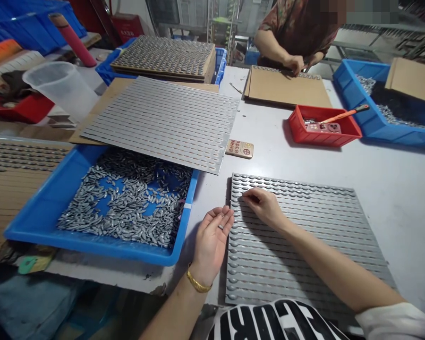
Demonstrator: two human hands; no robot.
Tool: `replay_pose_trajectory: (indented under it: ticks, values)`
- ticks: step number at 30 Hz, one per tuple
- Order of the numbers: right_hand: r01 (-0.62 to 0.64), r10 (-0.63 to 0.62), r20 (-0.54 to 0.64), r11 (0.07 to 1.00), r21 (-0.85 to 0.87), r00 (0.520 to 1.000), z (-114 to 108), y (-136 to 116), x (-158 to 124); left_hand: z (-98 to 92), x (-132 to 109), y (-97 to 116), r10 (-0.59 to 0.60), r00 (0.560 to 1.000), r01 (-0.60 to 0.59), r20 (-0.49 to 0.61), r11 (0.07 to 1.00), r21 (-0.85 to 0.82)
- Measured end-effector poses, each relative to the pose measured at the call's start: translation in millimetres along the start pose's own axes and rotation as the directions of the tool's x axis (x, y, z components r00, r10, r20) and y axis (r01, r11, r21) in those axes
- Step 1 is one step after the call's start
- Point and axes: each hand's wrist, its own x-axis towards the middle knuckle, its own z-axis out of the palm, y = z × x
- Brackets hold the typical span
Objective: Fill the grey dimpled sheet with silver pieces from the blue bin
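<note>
My left hand [214, 231] is palm up at the left edge of the slotted grey board [297, 245], fingers curled, with a small grey piece [220, 227] on them. With fingertips pinched together, my right hand [264, 203] is over the board's upper left; what it pinches is too small to make out. Grey leaf-shaped pieces fill the board's top rows and line its left edge. Left of my left hand, a blue bin [159, 255] holds many loose grey pieces. A second slotted board [170, 118] lies across the bin's back edge.
A red tray [322, 137] with an orange-handled tool stands beyond the board. A phone-like card [242, 149] lies nearby. Across the table, a person's hands work at a cardboard stack [286, 89]. Another blue bin [393, 130] is at the right; a plastic container [62, 87] stands left.
</note>
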Motion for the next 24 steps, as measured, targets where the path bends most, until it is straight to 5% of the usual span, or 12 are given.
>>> replay_pose_trajectory:
  ticks: [10,19,24]
  values:
    - [0.067,-0.061,0.032,0.967,-0.245,0.998,2.5,6.1,-0.2,-1.0,0.8,-3.1,-0.016,1.000,0.016,0.021,0.999,-0.036]
    - [0.082,-0.075,0.038,0.972,-0.220,0.996,-0.3,4.9,0.0,7.0,-2.0,2.8,-0.094,0.995,0.098,0.037,0.986,-0.137]
    - [0.146,-0.144,0.063,0.989,-0.037,0.988,-9.9,-33.1,-17.3,11.9,-5.2,4.2,-0.085,0.993,0.096,0.084,0.986,-0.137]
